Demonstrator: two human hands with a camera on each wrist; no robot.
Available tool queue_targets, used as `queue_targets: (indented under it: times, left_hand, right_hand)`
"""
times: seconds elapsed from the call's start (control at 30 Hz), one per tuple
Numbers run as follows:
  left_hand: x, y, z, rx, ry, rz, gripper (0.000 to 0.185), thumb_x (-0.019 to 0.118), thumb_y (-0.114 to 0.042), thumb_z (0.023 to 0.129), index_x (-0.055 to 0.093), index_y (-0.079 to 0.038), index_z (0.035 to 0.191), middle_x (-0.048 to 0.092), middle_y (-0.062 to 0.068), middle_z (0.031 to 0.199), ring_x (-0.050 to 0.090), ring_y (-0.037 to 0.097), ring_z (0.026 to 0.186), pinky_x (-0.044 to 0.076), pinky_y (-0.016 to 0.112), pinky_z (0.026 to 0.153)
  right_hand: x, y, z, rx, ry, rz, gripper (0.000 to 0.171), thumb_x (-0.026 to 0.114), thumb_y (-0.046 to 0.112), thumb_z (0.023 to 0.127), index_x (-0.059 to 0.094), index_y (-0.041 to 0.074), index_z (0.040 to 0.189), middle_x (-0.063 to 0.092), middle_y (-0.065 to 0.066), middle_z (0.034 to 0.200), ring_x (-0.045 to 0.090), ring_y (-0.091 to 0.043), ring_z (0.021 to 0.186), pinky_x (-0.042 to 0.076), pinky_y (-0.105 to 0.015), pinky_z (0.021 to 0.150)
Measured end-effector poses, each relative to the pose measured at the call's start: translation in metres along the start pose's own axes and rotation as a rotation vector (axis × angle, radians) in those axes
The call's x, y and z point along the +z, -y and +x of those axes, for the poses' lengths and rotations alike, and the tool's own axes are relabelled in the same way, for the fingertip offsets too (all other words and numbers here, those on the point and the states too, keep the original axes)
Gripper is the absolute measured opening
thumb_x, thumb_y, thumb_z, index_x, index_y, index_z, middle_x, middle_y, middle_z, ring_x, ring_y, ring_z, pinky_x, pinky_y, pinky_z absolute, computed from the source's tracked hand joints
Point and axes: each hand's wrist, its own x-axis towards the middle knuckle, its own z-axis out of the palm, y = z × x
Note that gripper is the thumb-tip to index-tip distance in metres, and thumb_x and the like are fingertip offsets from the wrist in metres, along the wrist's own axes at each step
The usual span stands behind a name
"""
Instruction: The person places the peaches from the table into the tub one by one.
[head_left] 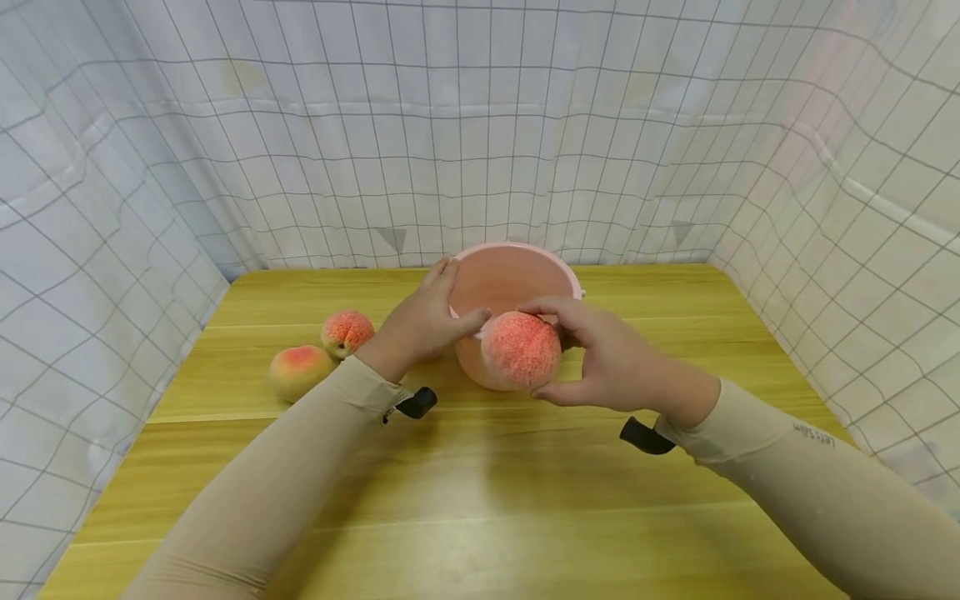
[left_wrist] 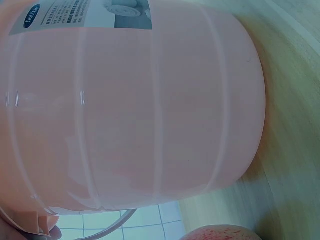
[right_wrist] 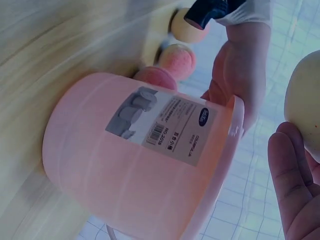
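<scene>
A pink plastic bucket [head_left: 517,271] stands upright on the table. My left hand [head_left: 427,321] holds its rim on the left side, with the thumb along the near rim. In my right hand [head_left: 611,354] a pink peach [head_left: 521,350] is gripped between thumb and fingers, just in front of the bucket's near rim. The right wrist view shows the held peach's pale side and the bucket's printed label [right_wrist: 160,122]. Left of the bucket lie a yellow-red peach [head_left: 300,372] and a pink peach [head_left: 347,333]. Another pink peach [right_wrist: 156,77] shows beside the bucket in the right wrist view.
The table [head_left: 450,517] has a yellow wood-grain top. White grid-patterned curtains [head_left: 487,125] hang behind it and on both sides. The bucket's pale handle [left_wrist: 117,227] hangs down at its side. Dark wrist mounts [head_left: 647,435] show under both wrists.
</scene>
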Motion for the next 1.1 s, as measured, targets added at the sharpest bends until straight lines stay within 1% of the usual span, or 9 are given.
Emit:
queue_targets:
  times: [0.17, 0.37, 0.57, 0.73, 0.9, 1.03, 1.1]
  left_hand:
    - [0.000, -0.001, 0.000, -0.002, -0.003, -0.006, 0.106, 0.058, -0.067, 0.094, 0.009, -0.014, 0.171, 0.004, 0.012, 0.179, 0.033, 0.043, 0.156, 0.037, 0.065, 0.121]
    - [0.000, 0.000, 0.000, 0.000, -0.001, -0.005, 0.106, 0.056, -0.068, 0.093, 0.009, -0.013, 0.171, 0.005, 0.012, 0.179, 0.032, 0.043, 0.157, 0.036, 0.064, 0.122]
    - [0.001, 0.000, 0.000, -0.002, -0.008, -0.004, 0.108, 0.056, -0.071, 0.092, 0.010, -0.012, 0.171, 0.006, 0.013, 0.178, 0.032, 0.042, 0.157, 0.037, 0.063, 0.121]
    - [0.001, 0.000, 0.000, -0.009, 0.001, -0.016, 0.106, 0.058, -0.066, 0.094, 0.010, -0.013, 0.171, 0.004, 0.012, 0.179, 0.031, 0.041, 0.158, 0.036, 0.063, 0.122]
    - [0.000, -0.001, -0.001, -0.008, 0.014, -0.023, 0.103, 0.059, -0.061, 0.095, 0.008, -0.014, 0.171, 0.002, 0.011, 0.179, 0.028, 0.042, 0.159, 0.034, 0.065, 0.123]
    - [0.000, -0.001, 0.000, -0.008, 0.013, -0.022, 0.103, 0.060, -0.060, 0.095, 0.008, -0.014, 0.171, 0.002, 0.011, 0.179, 0.028, 0.042, 0.159, 0.034, 0.065, 0.123]
    - [0.000, -0.001, 0.000, -0.007, 0.013, -0.023, 0.103, 0.060, -0.060, 0.095, 0.008, -0.013, 0.171, 0.002, 0.011, 0.179, 0.028, 0.042, 0.159, 0.034, 0.065, 0.123]
  right_hand:
    - [-0.006, -0.004, 0.005, 0.025, -0.016, 0.017, 0.080, 0.092, 0.005, 0.077, 0.052, 0.005, 0.146, 0.064, -0.008, 0.135, 0.071, -0.018, 0.109, 0.063, -0.035, 0.093]
    - [-0.015, -0.008, 0.008, 0.087, -0.012, 0.023, 0.080, 0.091, 0.004, 0.079, 0.050, 0.006, 0.148, 0.064, -0.006, 0.136, 0.071, -0.019, 0.109, 0.062, -0.034, 0.094]
    - [-0.020, -0.017, 0.012, 0.125, -0.032, 0.012, 0.079, 0.090, 0.004, 0.080, 0.050, 0.004, 0.148, 0.066, -0.008, 0.133, 0.071, -0.019, 0.104, 0.062, -0.030, 0.089]
    - [-0.025, -0.023, 0.017, 0.153, -0.045, 0.029, 0.081, 0.090, 0.003, 0.080, 0.048, 0.004, 0.150, 0.063, -0.009, 0.135, 0.072, -0.021, 0.100, 0.062, -0.030, 0.085]
    - [-0.029, -0.027, 0.021, 0.177, -0.060, 0.049, 0.079, 0.089, 0.001, 0.081, 0.049, 0.004, 0.149, 0.062, -0.010, 0.136, 0.072, -0.023, 0.097, 0.063, -0.034, 0.082]
    - [-0.032, -0.031, 0.023, 0.208, -0.064, 0.044, 0.075, 0.088, 0.003, 0.083, 0.049, 0.006, 0.147, 0.062, -0.010, 0.136, 0.071, -0.024, 0.096, 0.062, -0.035, 0.083]
    - [-0.033, -0.033, 0.024, 0.225, -0.064, 0.041, 0.074, 0.087, 0.005, 0.084, 0.049, 0.007, 0.147, 0.061, -0.010, 0.137, 0.071, -0.024, 0.096, 0.062, -0.033, 0.085]
